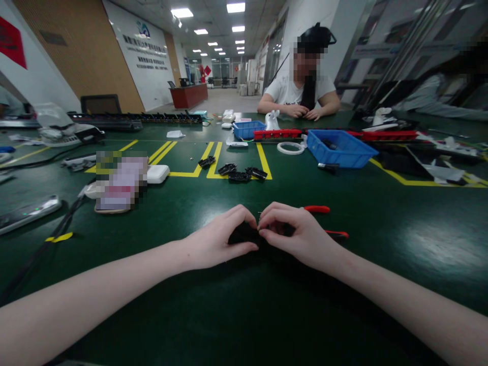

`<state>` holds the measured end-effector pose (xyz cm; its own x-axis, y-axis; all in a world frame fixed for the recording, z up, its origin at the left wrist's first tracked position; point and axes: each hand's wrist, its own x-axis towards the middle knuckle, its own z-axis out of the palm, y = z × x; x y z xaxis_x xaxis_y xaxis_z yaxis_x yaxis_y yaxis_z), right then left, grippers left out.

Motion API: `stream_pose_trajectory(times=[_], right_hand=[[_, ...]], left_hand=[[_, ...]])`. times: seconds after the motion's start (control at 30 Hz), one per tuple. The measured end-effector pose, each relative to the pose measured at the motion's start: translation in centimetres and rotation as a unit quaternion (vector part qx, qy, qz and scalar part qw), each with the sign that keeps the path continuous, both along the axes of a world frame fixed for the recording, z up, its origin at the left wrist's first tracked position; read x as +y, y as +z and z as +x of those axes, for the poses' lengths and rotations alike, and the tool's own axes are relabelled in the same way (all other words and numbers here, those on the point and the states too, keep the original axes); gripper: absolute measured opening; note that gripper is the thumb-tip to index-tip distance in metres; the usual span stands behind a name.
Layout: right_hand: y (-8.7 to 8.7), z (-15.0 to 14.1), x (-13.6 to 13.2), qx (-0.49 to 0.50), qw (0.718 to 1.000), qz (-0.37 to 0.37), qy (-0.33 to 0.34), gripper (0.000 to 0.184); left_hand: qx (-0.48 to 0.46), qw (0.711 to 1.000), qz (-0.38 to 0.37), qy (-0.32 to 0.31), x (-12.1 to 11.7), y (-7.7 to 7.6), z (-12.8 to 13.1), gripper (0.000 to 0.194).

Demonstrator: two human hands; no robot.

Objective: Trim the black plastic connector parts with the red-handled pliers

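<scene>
My left hand (221,236) is curled, with thumb and fingers around a dark piece (244,234) whose shape I cannot make out against the green table. Its fingertips almost meet those of my right hand (301,231), which is closed in a pinch at the piece's right side. Whatever sits in that pinch is too small to name. Just beyond and beside my right hand lies a tool with red handles (318,209), likely pliers, its head hidden behind the hand. Several small black plastic parts (239,176) rest on the table ahead of both hands.
A blue bin (339,150) stands at the right, a smaller blue bin (247,130) farther back. A white tape roll (290,148) lies between them. On the left are a phone (122,185), a white case (157,174) and a black cable (57,244). Another person (301,91) sits opposite.
</scene>
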<state>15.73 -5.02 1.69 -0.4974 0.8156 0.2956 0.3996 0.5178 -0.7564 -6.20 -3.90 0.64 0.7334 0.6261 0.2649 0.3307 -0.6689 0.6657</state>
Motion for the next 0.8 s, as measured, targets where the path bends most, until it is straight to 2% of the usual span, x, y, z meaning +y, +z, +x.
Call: stream_pose_trajectory(times=[0.33,0.47,0.53,0.6,0.63,0.7,0.8], right_hand=[[0.3,0.2,0.1,-0.024,1.0,-0.017,0.011,0.006],[1.3,1.9,0.4,-0.064,0.997,0.036,-0.01,0.018],[1.6,3.7,1.0,-0.116,0.987,0.106,-0.033,0.024],[1.4,5.7,1.6,-0.201,0.96,0.191,-0.045,0.035],[1.1,6.7,1.9,-0.24,0.947,0.209,-0.051,0.043],[0.2,8.3,2.3,-0.285,0.933,0.211,-0.065,0.058],[-1.2,9.3,2.3,-0.321,0.925,0.191,-0.073,0.059]], left_hand=[[-0.023,1.0,0.002,-0.008,0.1,-0.2,-0.1,0.025],[-0.022,1.0,0.009,-0.006,0.2,-0.1,-0.3,0.028],[-0.019,1.0,0.012,-0.01,0.3,0.0,-0.3,0.031],[-0.014,1.0,0.011,-0.018,0.3,0.0,-0.4,0.036],[-0.011,1.0,0.007,-0.021,0.3,0.1,-0.4,0.038],[-0.005,1.0,-0.001,-0.029,0.3,0.1,-0.4,0.04],[-0.003,0.999,-0.002,-0.038,0.3,0.0,-0.4,0.04]])
